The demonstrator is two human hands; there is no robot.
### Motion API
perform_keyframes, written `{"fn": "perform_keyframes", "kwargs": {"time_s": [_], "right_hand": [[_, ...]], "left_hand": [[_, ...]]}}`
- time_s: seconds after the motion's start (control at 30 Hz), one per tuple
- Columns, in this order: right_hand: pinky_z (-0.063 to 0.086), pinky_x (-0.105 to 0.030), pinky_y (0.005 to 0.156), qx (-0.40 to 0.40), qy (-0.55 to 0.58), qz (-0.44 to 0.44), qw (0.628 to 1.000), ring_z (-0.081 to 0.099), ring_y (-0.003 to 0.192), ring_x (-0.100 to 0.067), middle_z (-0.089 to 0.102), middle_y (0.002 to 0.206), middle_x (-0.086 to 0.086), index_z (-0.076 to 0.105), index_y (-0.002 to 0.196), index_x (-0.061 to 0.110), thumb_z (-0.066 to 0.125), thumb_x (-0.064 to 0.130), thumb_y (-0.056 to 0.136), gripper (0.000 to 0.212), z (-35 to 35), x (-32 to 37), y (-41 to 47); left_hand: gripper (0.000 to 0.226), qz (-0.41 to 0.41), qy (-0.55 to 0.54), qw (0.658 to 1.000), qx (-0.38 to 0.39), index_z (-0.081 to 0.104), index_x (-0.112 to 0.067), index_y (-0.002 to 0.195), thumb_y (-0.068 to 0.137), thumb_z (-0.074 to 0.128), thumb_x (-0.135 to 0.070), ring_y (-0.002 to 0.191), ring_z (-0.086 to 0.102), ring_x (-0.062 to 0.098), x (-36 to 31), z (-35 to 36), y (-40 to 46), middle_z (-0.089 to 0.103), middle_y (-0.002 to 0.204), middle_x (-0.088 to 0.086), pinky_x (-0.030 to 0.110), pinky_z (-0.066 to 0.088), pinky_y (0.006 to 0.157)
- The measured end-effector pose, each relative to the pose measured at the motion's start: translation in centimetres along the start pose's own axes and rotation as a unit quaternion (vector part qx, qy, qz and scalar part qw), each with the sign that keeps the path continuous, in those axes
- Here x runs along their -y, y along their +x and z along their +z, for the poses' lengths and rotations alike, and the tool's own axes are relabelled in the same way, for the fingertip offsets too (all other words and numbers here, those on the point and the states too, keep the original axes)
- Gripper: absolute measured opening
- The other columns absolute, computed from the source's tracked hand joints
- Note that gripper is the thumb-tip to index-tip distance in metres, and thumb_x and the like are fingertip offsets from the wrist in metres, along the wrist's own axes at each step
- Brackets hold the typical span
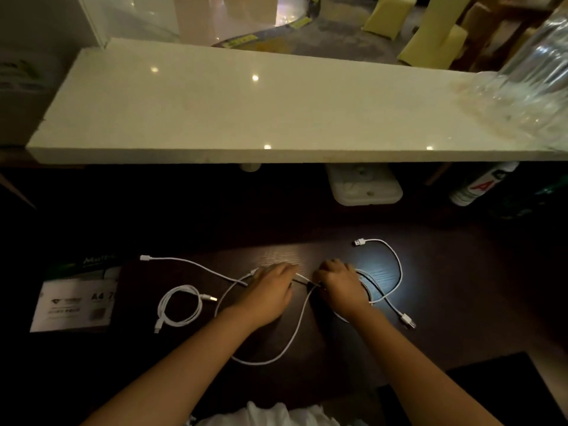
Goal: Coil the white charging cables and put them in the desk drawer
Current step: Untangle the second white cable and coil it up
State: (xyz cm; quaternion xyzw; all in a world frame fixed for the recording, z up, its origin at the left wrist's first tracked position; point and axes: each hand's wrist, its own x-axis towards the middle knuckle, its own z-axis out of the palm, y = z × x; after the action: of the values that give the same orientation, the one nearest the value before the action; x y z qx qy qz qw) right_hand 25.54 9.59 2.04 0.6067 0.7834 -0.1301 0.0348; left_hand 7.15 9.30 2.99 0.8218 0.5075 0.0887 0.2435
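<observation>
Several white charging cables lie on the dark wooden desk (276, 253). One small cable (178, 305) sits coiled at the left. A long loose cable (285, 348) loops toward me between my arms, its far plug (146, 257) at the left. Another cable (396, 265) curves at the right, ending in a USB plug (359, 241). My left hand (270, 287) and my right hand (338, 284) rest close together at the desk's middle, both pinching a stretch of the long cable between them. No drawer is visible.
A pack of A4 paper (73, 299) lies at the desk's left edge. A pale stone counter (246, 112) runs above the desk, with clear plastic wrapping (528, 81) at its right. Under it sit a white power strip (364, 186) and a bottle (482, 186).
</observation>
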Motion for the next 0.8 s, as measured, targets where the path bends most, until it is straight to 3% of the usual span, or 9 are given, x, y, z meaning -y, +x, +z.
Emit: {"fn": "perform_keyframes", "kwargs": {"time_s": [0.13, 0.23, 0.3, 0.37, 0.5, 0.53, 0.6, 0.7, 0.8], "right_hand": [[0.036, -0.035, 0.079, -0.034, 0.065, -0.012, 0.997, 0.057, 0.099, -0.030, 0.066, 0.098, -0.008, 0.063, 0.093, 0.014, 0.051, 0.020, 0.083, 0.017, -0.9, 1.3, 1.4], [0.044, -0.034, 0.071, -0.068, 0.194, -0.038, 0.978, 0.062, 0.083, -0.025, 0.067, 0.086, -0.007, 0.062, 0.089, 0.012, 0.059, 0.014, 0.082, 0.008, -2.6, 2.3, 2.6], [0.045, -0.033, 0.066, -0.092, 0.254, -0.049, 0.962, 0.059, 0.074, -0.016, 0.065, 0.080, -0.004, 0.063, 0.086, 0.012, 0.063, 0.014, 0.081, 0.005, -4.1, 2.9, 3.3], [0.043, -0.030, 0.064, -0.116, 0.276, -0.054, 0.953, 0.055, 0.068, -0.010, 0.061, 0.073, 0.002, 0.063, 0.082, 0.014, 0.064, 0.014, 0.082, 0.001, -5.4, 2.9, 4.2], [0.042, -0.029, 0.063, -0.152, 0.316, -0.007, 0.936, 0.054, 0.062, -0.008, 0.063, 0.069, -0.004, 0.067, 0.079, 0.011, 0.065, 0.012, 0.084, 0.005, -7.2, 1.2, 5.7], [0.041, -0.028, 0.063, -0.158, 0.327, -0.001, 0.932, 0.054, 0.062, -0.007, 0.064, 0.069, -0.006, 0.068, 0.080, 0.010, 0.064, 0.012, 0.084, 0.006, -7.6, 1.0, 5.9], [0.043, -0.030, 0.065, -0.165, 0.331, -0.016, 0.929, 0.059, 0.069, -0.015, 0.067, 0.075, -0.010, 0.070, 0.084, 0.007, 0.063, 0.013, 0.085, 0.009, -8.6, 1.3, 6.5], [0.043, -0.022, 0.066, -0.162, 0.317, -0.080, 0.931, 0.059, 0.073, -0.017, 0.064, 0.077, -0.006, 0.071, 0.088, 0.004, 0.062, 0.011, 0.086, 0.011, -10.0, 3.5, 6.9], [0.041, -0.019, 0.065, -0.149, 0.282, -0.139, 0.937, 0.059, 0.072, -0.017, 0.065, 0.078, -0.009, 0.072, 0.089, 0.007, 0.063, 0.013, 0.086, 0.012, -10.9, 6.4, 7.1]], "left_hand": [[0.046, -0.036, -0.072, 0.996, 0.031, 0.036, -0.011, 0.139, 0.094, 0.042, -0.016, 0.129, 0.041, 0.026, -0.3, -0.1, 1.3, 0.043, 0.141, 0.011, 0.032, 0.030, 0.107], [0.022, -0.087, -0.189, 0.977, -0.052, 0.062, -0.003, 0.106, 0.093, 0.046, -0.011, 0.095, 0.058, 0.022, 0.2, -2.3, 1.8, 0.058, 0.103, 0.012, 0.018, 0.039, 0.076], [0.016, -0.103, -0.263, 0.953, -0.107, 0.064, -0.010, 0.083, 0.091, 0.049, -0.009, 0.073, 0.054, 0.008, 0.7, -4.4, 1.7, 0.057, 0.081, 0.003, 0.018, 0.038, 0.064], [0.022, -0.133, -0.336, 0.917, -0.166, 0.060, -0.016, 0.075, 0.091, 0.048, -0.009, 0.065, 0.051, -0.001, 1.5, -6.9, 1.5, 0.054, 0.069, -0.005, 0.015, 0.039, 0.061], [0.030, -0.214, -0.500, 0.789, -0.286, 0.053, -0.019, 0.066, 0.093, 0.042, -0.009, 0.043, 0.034, 0.000, 4.8, -12.1, 0.0, 0.039, 0.053, -0.008, 0.014, 0.028, 0.046], [0.031, -0.212, -0.504, 0.784, -0.292, 0.053, -0.018, 0.065, 0.092, 0.041, -0.007, 0.040, 0.034, 0.000, 5.7, -13.2, -0.6, 0.040, 0.050, -0.009, 0.015, 0.028, 0.046], [0.033, -0.211, -0.433, 0.837, -0.261, 0.058, -0.016, 0.066, 0.091, 0.041, -0.002, 0.045, 0.046, -0.002, 7.0, -14.7, -1.7, 0.052, 0.058, -0.003, 0.022, 0.037, 0.057], [0.033, -0.215, -0.200, 0.941, -0.166, 0.065, -0.007, 0.110, 0.089, 0.040, 0.001, 0.108, 0.058, 0.015, 8.2, -15.3, -2.6, 0.062, 0.118, 0.013, 0.023, 0.034, 0.097], [0.046, -0.139, -0.163, 0.959, -0.187, 0.043, -0.008, 0.136, 0.090, 0.041, -0.008, 0.131, 0.040, 0.019, 6.3, -15.5, -2.8, 0.046, 0.140, 0.008, 0.020, 0.024, 0.105]]}}
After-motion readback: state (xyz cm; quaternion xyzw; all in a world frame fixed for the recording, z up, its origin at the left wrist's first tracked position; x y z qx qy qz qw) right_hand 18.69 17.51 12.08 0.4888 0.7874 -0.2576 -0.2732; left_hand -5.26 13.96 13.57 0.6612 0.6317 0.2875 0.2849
